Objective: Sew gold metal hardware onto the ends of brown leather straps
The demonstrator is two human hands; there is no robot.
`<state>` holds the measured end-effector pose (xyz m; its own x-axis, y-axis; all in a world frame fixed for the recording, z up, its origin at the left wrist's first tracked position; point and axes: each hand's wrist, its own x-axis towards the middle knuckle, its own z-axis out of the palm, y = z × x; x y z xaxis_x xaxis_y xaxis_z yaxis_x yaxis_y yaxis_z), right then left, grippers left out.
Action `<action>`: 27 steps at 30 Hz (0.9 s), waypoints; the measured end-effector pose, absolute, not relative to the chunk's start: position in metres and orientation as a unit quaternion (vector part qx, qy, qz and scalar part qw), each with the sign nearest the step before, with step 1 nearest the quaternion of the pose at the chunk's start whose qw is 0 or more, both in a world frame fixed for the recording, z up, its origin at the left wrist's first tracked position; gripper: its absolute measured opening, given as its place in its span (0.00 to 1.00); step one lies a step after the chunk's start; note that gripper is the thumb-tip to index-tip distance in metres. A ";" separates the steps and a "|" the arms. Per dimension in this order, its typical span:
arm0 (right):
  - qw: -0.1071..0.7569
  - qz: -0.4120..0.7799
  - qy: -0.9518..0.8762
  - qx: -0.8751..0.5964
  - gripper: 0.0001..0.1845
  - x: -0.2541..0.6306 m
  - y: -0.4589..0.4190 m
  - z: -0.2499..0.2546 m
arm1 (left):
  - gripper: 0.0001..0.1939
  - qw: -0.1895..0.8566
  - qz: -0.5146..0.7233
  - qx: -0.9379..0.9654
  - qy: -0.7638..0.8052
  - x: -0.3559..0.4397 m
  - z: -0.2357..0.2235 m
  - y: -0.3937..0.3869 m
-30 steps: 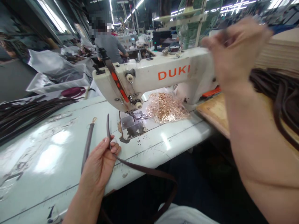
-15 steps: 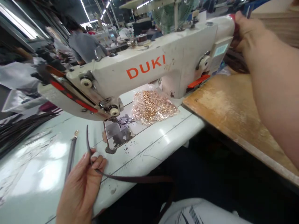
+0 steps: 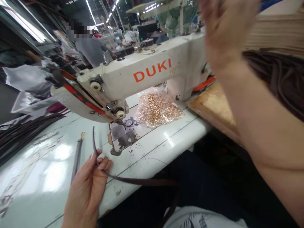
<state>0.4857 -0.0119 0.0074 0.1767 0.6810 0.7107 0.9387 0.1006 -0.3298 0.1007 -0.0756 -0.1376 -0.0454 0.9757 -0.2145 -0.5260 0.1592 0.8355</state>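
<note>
My left hand (image 3: 89,180) pinches a thin dark brown leather strap (image 3: 147,182) over the left front of the sewing table. A short end of the strap sticks up past the fingers; the long end runs right and drops toward my lap. My right hand (image 3: 224,31) is raised in front of the right end of the white sewing machine (image 3: 152,71), its fingers smeared by motion and partly cut off by the top edge. Left of the needle area lies another strap (image 3: 77,158) with a gold clasp (image 3: 82,136) at its tip.
A clear plastic bag of gold metal hooks (image 3: 158,109) rests under the machine's arm. Dark straps (image 3: 26,133) are piled at the left, more (image 3: 282,79) at the right beyond a wooden board (image 3: 213,103). Another person (image 3: 91,47) is farther back.
My right hand has come off the red-and-dark part at the machine's right end and swung left and up. My left hand keeps its hold on the strap. The view has shifted slightly.
</note>
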 end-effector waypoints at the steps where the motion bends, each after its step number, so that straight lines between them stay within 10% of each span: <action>1: 0.377 -0.179 -0.671 -0.613 0.37 0.448 -0.019 -0.008 | 0.07 0.638 0.591 0.267 0.416 0.101 -0.137 -0.076; 6: 0.177 -0.127 -0.833 -0.508 0.26 0.326 -0.043 -0.075 | 0.08 0.646 0.591 0.264 0.405 0.101 -0.136 -0.078; 27: 0.080 -0.077 -0.832 -0.543 0.14 0.296 0.003 -0.118 | 0.06 0.643 0.624 0.257 0.362 0.102 -0.135 -0.082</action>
<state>0.2957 0.0030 -0.1184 -0.3972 0.8917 0.2172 0.9164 0.3981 0.0414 0.1021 -0.0817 -0.1347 -0.0412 0.9885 -0.1453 -0.6169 0.0892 0.7820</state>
